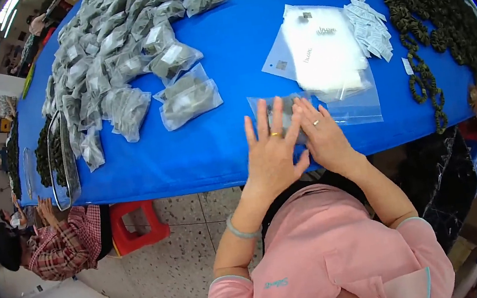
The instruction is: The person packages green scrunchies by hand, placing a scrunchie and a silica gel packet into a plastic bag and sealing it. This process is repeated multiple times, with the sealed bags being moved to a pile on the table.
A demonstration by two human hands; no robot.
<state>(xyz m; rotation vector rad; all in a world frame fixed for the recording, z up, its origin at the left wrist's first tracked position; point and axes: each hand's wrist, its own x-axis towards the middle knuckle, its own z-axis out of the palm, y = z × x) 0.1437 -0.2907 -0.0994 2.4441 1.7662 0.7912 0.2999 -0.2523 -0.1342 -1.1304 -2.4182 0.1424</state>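
While I press both palms flat on the clear bag [291,120] at the near edge of the blue table [214,146], I take that bag as my marker for everything else. Far to its left, beyond the table's end, a person in a checked shirt [63,248] sits by a red stool [134,224]. Left of the bag and further back lies a big heap of filled packets [119,50], the nearest two just up and left of it. My left hand [272,154] lies spread, fingers straight, gripping nothing, its tips resting on the bag's left half. My right hand [323,135] lies beside it, also flat and open, on the bag's middle. Just behind the bag, touching it, sits a stack of empty bags [318,50]; right of that a scatter of small white sachets [369,28], and further right dark rings [430,12] along the table's far side. I judge I am squeezing air out and sealing the bag; next it likely wants a firm stroke along the opening, then lifting it away.
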